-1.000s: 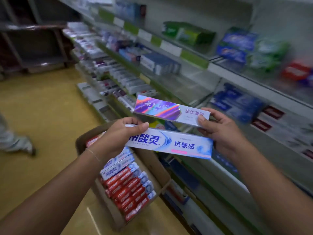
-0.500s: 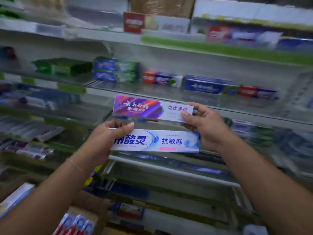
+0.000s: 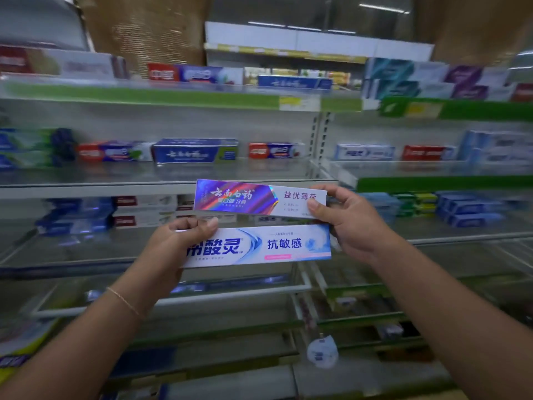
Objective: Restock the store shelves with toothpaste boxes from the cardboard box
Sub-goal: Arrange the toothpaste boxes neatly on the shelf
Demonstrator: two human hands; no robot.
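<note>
Since half a second ago the view has tilted up, so the cardboard box is out of sight and another shelf row shows above. At left, the left hand (image 3: 170, 249) grips the left end of the white-and-blue toothpaste box (image 3: 259, 246), thumb across its front. Just above it, the purple toothpaste box (image 3: 256, 197) is pinched at its right end by the right hand (image 3: 349, 223). Both boxes are held level before the shelves (image 3: 173, 171), which carry blurred stock.
</note>
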